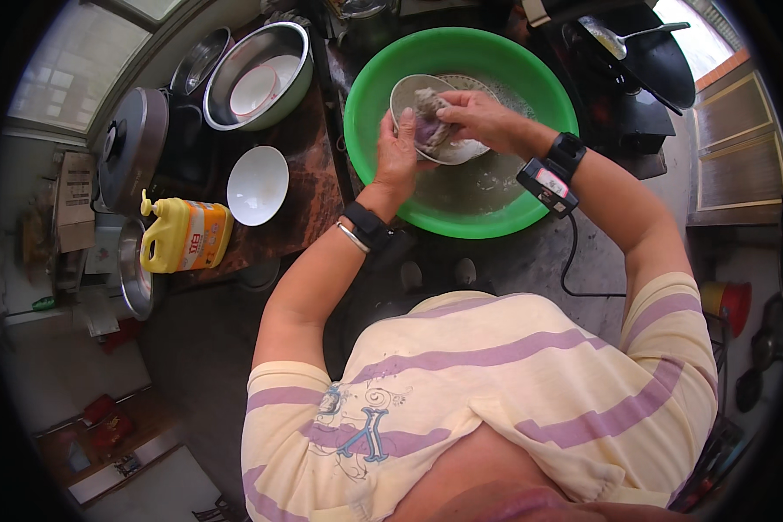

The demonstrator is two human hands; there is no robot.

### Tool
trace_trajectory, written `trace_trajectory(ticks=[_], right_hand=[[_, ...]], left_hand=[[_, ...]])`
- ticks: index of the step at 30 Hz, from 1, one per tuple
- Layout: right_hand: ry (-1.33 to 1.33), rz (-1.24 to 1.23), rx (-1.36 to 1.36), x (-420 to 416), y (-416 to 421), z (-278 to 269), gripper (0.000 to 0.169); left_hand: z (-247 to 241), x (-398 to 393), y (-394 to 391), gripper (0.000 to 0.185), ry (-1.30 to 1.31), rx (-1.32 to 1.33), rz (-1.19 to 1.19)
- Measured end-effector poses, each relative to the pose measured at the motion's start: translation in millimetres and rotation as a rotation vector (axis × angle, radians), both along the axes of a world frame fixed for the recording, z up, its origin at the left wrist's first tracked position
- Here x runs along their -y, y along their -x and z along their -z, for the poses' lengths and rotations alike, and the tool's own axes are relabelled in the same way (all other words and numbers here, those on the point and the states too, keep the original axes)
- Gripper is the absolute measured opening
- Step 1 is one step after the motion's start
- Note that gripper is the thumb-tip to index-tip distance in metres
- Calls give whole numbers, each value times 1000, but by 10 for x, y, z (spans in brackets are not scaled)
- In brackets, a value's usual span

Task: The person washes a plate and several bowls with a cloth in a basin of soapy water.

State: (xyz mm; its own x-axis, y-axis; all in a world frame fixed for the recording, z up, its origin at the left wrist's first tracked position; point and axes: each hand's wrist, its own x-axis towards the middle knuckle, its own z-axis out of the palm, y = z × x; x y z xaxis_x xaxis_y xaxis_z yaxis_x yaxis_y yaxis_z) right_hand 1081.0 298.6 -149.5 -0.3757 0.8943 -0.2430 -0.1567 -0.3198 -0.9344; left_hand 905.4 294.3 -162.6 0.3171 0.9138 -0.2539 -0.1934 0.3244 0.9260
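Observation:
My left hand (399,151) grips the near left rim of a pale bowl (410,93), tilted over a green plastic basin (372,196). A greyish, wet cloth (432,104) is pinched in my right hand (479,117) against the bowl's inside. Behind the bowl, a patterned plate (470,83) shows in the basin, partly hidden by the bowl and my right hand. Cloudy water with some suds (460,196) lies in the basin. To the left, a white bowl (257,185) rests on the dark worktop.
A yellow pump jug of detergent (186,236) stands at the worktop's left edge. Beyond it are a lidded electric pan (134,150) and a metal basin (300,78) holding white bowls (261,88). At upper right, a black wok (665,62) holds a metal spatula (652,30).

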Motion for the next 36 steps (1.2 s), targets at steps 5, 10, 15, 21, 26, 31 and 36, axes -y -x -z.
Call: trace_trajectory(ticks=[5, 10, 15, 21, 26, 31, 36], right_hand=[[-522, -144, 920, 197, 192, 71, 19], [-750, -68, 1325, 188, -29, 187, 16], [-795, 260, 1198, 20, -34, 195, 35], [-871, 270, 893, -14, 159, 158, 32], [-711, -88, 859, 151, 182, 41, 20], [-780, -192, 1294, 175, 23, 131, 16], [-873, 87, 1320, -18, -58, 156, 25]], left_hand=[[-18, 19, 4, 45, 70, 0, 8], [-57, 72, -7, 42, 82, 12, 86], [-188, 102, -56, 42, 160, 11, 197], [-132, 69, -74, 43, 154, 31, 246], [-60, -35, 53, 48, 155, 29, 244], [-187, 24, 94, 49, 99, -38, 206], [-208, 141, 67, 51, 139, -70, 196]])
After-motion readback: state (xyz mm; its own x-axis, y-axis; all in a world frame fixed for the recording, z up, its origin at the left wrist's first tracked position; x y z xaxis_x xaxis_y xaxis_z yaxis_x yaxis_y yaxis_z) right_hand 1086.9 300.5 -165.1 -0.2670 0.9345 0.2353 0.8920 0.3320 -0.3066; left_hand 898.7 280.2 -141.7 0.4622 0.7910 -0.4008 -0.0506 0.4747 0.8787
